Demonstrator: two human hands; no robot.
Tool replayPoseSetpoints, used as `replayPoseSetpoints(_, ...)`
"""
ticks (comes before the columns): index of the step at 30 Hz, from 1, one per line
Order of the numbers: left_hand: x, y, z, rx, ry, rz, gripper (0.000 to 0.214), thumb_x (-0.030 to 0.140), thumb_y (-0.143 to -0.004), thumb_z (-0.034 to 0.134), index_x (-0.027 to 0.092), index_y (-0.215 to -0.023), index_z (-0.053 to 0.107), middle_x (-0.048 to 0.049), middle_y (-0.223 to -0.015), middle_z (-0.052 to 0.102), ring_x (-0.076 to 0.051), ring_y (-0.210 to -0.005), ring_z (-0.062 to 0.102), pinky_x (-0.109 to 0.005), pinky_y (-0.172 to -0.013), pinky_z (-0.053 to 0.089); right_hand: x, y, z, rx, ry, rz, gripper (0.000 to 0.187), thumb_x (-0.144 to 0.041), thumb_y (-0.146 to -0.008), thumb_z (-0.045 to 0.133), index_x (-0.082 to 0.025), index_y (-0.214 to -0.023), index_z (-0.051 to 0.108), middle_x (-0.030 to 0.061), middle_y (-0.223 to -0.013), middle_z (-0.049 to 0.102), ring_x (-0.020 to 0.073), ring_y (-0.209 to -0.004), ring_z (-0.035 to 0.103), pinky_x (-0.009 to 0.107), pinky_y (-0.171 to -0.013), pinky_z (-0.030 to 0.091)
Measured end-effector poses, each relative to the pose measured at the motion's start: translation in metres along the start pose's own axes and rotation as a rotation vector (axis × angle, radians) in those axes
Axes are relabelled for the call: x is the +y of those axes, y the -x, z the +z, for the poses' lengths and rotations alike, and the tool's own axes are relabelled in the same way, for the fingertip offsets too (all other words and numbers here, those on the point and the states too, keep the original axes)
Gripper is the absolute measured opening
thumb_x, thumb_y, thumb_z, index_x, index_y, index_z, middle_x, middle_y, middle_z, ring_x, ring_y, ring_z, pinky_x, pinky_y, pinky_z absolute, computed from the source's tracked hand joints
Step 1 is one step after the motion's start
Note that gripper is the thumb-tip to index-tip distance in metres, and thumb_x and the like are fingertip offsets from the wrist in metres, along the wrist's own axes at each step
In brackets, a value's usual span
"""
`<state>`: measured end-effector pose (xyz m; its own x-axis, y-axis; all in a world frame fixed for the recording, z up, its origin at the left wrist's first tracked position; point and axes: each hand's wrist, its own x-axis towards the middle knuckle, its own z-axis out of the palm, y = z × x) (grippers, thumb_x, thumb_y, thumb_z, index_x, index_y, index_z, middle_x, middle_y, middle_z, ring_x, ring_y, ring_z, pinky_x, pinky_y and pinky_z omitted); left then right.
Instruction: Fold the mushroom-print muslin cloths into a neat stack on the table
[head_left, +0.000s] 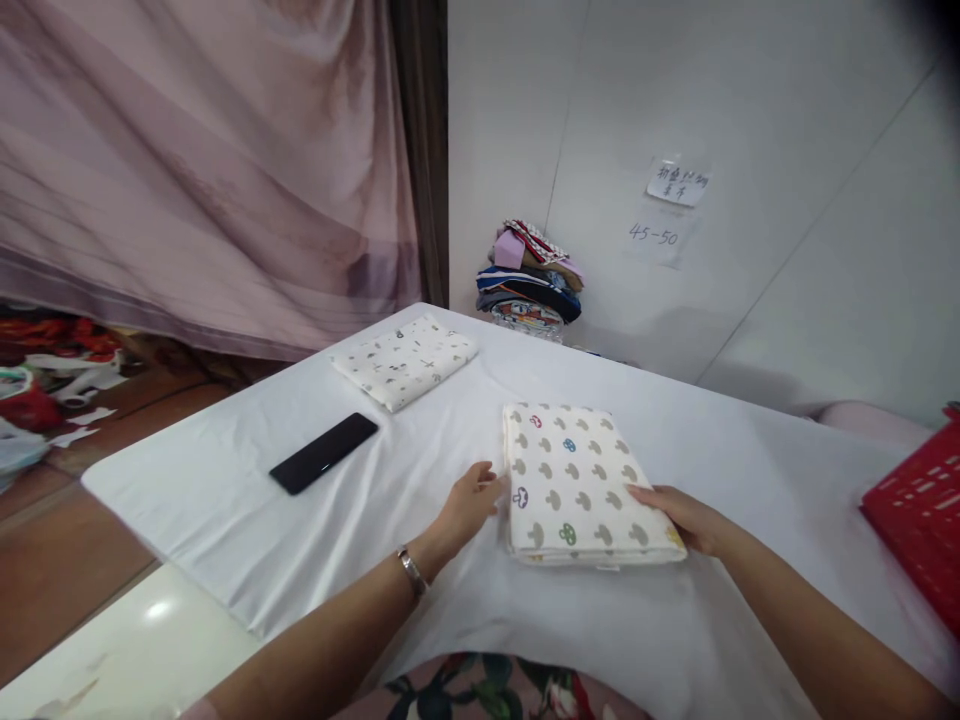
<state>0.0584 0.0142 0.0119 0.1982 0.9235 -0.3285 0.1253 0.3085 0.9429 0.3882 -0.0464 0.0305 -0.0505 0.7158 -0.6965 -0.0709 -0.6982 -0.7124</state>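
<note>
A folded white cloth (574, 485) printed with mushrooms, mostly grey-beige and a few coloured, lies on the white-covered table in front of me. My right hand (679, 515) grips its right edge, thumb on top and the other fingers hidden beneath. Just off the cloth's left edge is my left hand (474, 500), fingers loosely bent and apart, with nothing in it. A metal bracelet (412, 570) circles my left wrist. Farther back lies a second folded white cloth (405, 360) with a small scattered print.
A black phone (324, 453) rests on the left part of the table (202, 480). Stacked fabrics (531, 275) stand beyond the far edge by the wall. A red plastic basket (919, 510) is at the right. A pink curtain (210, 150) hangs at the back left.
</note>
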Motion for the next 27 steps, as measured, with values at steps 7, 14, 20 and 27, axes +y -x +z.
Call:
replayPoseSetpoints(7,0.007,-0.001,0.023,-0.045,0.097,-0.141,0.081,0.049,-0.071,0.067,0.014,-0.135,0.031,-0.0134,-0.109,0.060,-0.018,-0.080,0.060,-0.025,-0.058,0.047,-0.010,-0.007,0.000,0.110,-0.030,-0.099,0.044,-0.049,-0.080,0.059,-0.013,-0.106,0.061,0.0144,-0.107,0.067,0.0245,-0.096,0.065,0.034,-0.086,0.051)
replayPoseSetpoints(14,0.019,-0.006,0.026,-0.211,0.166,-0.235,0.042,0.049,-0.071,0.066,0.011,-0.087,0.060,-0.0066,-0.078,0.065,-0.014,-0.064,0.057,-0.024,-0.056,0.042,-0.015,-0.007,0.020,-0.003,-0.115,0.044,0.047,-0.052,-0.082,0.055,-0.013,-0.107,0.060,0.0149,-0.105,0.068,0.0263,-0.099,0.064,0.038,-0.086,0.052)
replayPoseSetpoints(20,0.024,0.002,0.032,-0.130,0.244,-0.208,0.042,0.039,-0.070,0.069,0.014,-0.099,0.053,-0.0096,-0.097,0.067,-0.020,-0.081,0.063,-0.028,-0.065,0.048,-0.007,-0.001,0.023,-0.018,-0.131,-0.007,0.045,-0.048,-0.081,0.057,-0.013,-0.109,0.058,0.0158,-0.100,0.069,0.0276,-0.095,0.066,0.041,-0.085,0.053)
replayPoseSetpoints(27,0.021,0.004,0.029,-0.122,0.234,-0.186,0.037,0.033,-0.070,0.068,0.013,-0.097,0.052,-0.0126,-0.097,0.067,-0.021,-0.079,0.065,-0.030,-0.064,0.051,-0.009,0.004,0.031,0.162,0.032,-0.377,0.044,-0.038,-0.074,0.067,-0.017,-0.111,0.055,0.0113,-0.096,0.071,0.0256,-0.081,0.069,0.037,-0.072,0.056)
